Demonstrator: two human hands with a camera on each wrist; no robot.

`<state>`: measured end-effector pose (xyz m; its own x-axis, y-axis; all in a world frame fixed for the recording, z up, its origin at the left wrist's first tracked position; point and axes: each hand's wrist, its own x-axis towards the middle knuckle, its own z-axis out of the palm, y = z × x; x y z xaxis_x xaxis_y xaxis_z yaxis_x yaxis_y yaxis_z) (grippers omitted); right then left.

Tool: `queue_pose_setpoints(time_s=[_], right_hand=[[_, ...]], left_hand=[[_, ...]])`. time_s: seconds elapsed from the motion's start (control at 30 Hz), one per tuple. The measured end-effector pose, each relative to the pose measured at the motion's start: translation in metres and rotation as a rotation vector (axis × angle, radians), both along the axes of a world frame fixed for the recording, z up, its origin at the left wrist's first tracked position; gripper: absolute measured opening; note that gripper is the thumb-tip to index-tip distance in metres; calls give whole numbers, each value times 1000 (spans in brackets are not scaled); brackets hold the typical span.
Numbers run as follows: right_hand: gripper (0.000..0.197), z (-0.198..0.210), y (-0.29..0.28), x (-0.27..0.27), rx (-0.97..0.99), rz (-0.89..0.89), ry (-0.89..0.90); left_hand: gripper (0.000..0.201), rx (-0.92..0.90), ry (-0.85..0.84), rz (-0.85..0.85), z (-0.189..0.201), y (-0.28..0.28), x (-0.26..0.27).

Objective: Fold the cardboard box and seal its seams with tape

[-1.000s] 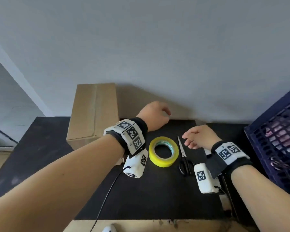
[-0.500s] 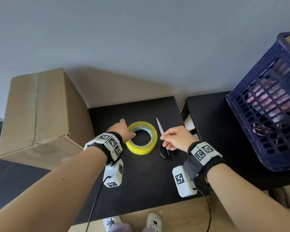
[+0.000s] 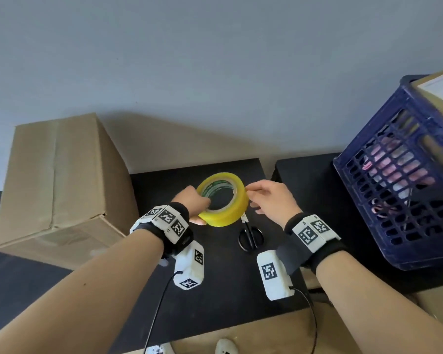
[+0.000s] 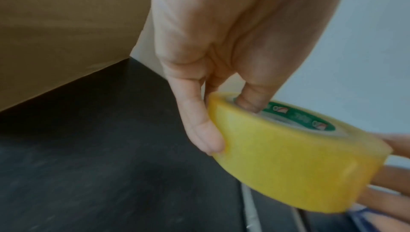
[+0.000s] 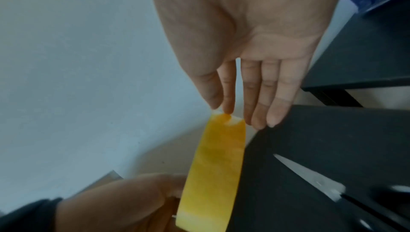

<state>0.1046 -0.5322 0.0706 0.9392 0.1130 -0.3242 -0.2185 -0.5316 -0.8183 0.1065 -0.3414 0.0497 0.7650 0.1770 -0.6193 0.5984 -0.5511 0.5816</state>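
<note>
The yellow tape roll [image 3: 225, 215] is held tilted just above the black table [image 3: 215, 290]. My left hand [image 3: 202, 210] grips it, fingers inside the core and thumb [image 4: 206, 135] on the outer face of the tape roll [image 4: 288, 165]. My right hand [image 3: 247, 191] pinches the roll's far rim with thumb and index finger, its other fingers straight. In the right wrist view the right hand [image 5: 221, 111] meets the top edge of the tape roll [image 5: 217, 165]. The folded cardboard box [image 3: 62, 180] stands at the left against the wall, flaps closed.
Black-handled scissors [image 3: 251, 236] lie on the table just under the roll, blades pointing away. A dark blue crate [image 3: 399, 190] with pink items sits on a second black table [image 3: 304, 180] at the right. A narrow gap separates the tables.
My left hand has lifted the tape roll off the table and tilted it. My right hand left the scissors and came up to the roll's far rim.
</note>
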Motion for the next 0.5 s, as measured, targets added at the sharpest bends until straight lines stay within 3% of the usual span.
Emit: queue_pose_setpoints(time_s=[0.13,0.23,0.4,0.5], right_hand=[[27,45,9,8,227,-95,-21],[20,77,19,9,493,-178,57],[11,123,36,4,722,-116,25],[8,150,47,2,811,-32,6]], left_hand=[[4,-193,-185,114,52,-5,7],[16,-307,-280,164,86,-3,8],[2,-430,-383,228,136,9,0],[6,-460,-414,242,162,21,-7]])
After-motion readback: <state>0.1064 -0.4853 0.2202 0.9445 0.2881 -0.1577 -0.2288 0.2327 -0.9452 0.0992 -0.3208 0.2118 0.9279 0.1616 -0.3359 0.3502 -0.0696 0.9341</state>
